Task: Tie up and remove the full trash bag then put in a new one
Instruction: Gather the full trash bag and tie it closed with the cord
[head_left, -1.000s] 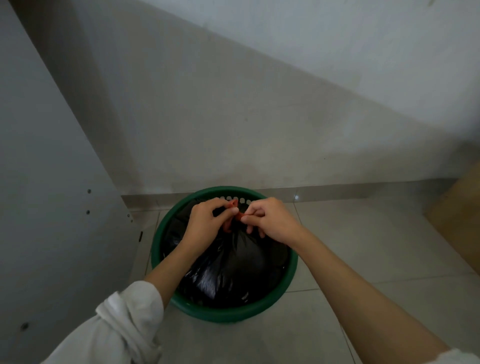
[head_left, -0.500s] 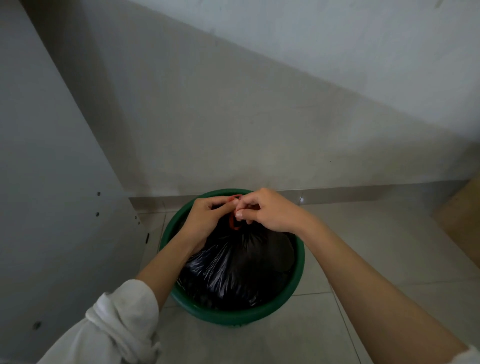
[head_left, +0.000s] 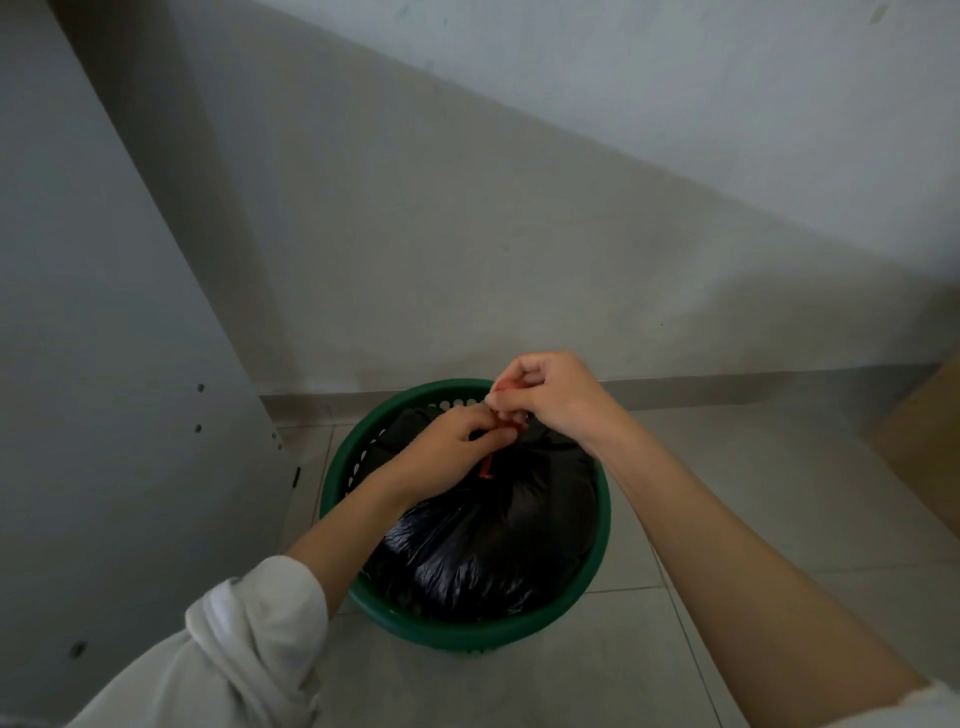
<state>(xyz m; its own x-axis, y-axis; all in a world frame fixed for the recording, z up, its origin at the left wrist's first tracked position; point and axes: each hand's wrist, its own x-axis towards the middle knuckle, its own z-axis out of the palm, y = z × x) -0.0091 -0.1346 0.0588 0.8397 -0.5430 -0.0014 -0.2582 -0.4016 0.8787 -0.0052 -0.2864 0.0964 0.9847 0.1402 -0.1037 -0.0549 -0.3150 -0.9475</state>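
Note:
A full black trash bag (head_left: 498, 540) sits inside a round green bin (head_left: 467, 631) on the tiled floor. Its gathered top carries a red drawstring (head_left: 487, 465) with one end hanging down. My left hand (head_left: 447, 457) pinches the drawstring at the bag's neck. My right hand (head_left: 545, 400) is a little higher and to the right, with its fingers closed on another part of the same red string. Both hands hide the knot itself.
A white panel with small holes (head_left: 130, 415) stands close on the left of the bin. A grey wall with a skirting strip (head_left: 675, 392) runs behind it. A brown box edge (head_left: 924, 447) shows at the right. Pale floor tiles (head_left: 753, 493) lie around the bin.
My right hand has risen and moved right with the red string, away from my left hand, which stays low at the bag's neck. A string end now hangs below it.

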